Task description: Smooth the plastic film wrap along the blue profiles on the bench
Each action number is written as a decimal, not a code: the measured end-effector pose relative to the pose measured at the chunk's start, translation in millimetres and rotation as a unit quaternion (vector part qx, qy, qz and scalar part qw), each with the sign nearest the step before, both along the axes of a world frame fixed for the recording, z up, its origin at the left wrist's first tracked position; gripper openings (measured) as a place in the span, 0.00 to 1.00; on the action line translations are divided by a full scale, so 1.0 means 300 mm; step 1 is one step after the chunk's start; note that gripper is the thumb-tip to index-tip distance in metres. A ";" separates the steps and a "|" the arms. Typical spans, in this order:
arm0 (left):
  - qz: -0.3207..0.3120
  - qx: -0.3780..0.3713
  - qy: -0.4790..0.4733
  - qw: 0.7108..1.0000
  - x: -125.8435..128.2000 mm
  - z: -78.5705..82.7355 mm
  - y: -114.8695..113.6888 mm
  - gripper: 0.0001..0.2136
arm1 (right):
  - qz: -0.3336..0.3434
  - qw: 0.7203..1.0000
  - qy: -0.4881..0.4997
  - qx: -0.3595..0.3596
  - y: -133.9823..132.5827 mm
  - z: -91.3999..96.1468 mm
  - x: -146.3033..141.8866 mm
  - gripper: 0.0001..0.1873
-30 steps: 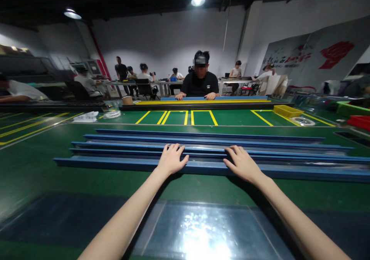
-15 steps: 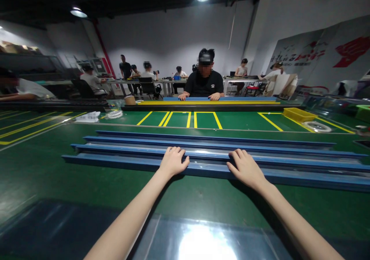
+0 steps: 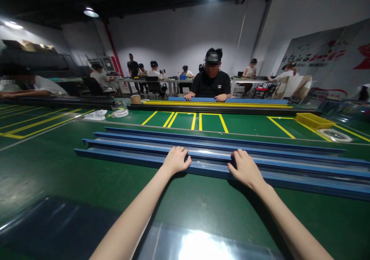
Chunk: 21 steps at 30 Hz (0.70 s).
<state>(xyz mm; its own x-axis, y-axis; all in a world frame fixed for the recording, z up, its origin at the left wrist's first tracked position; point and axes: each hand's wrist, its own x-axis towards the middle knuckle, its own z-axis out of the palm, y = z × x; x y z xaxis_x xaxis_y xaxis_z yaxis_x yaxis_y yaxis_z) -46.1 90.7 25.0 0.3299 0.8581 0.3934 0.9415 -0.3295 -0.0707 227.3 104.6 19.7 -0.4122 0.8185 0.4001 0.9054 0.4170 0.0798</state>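
Several long blue channel profiles (image 3: 121, 158) lie side by side on a green table, running left to right with their troughs facing up. My left hand (image 3: 176, 160) rests across the nearest profile, its fingers curled over the rear rim and its thumb over the trough. To the right, my right hand (image 3: 245, 168) grips the same profile in a similar way, fingers bent over the rim and thumb toward the left. My fingertips are partly hidden behind the rim. Both forearms reach in from the bottom of the view.
Across the green table (image 3: 86, 183) sits a person in black (image 3: 212, 84), hands on another blue profile (image 3: 254, 100). Yellow strips (image 3: 202, 103), a yellow bin (image 3: 313, 121) and coiled white tubing (image 3: 120, 113) lie on the far side. A clear sheet (image 3: 162, 240) lies close to me.
The view has turned slightly left, so the scene sits further right. My fingers look more curled over the rim; the profiles appear to stay in place.
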 end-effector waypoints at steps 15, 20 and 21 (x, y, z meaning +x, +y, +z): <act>0.003 -0.036 0.002 0.999 -0.049 0.006 0.057 0.13 | -0.044 0.998 0.006 0.033 0.023 0.001 -0.094 0.11; -0.022 -0.070 0.006 0.997 -0.057 0.013 0.060 0.16 | -0.036 0.999 0.031 0.006 0.043 0.001 -0.069 0.12; -0.030 -0.080 0.004 0.996 -0.058 0.016 0.064 0.17 | -0.035 0.998 0.046 -0.006 0.056 0.001 -0.061 0.12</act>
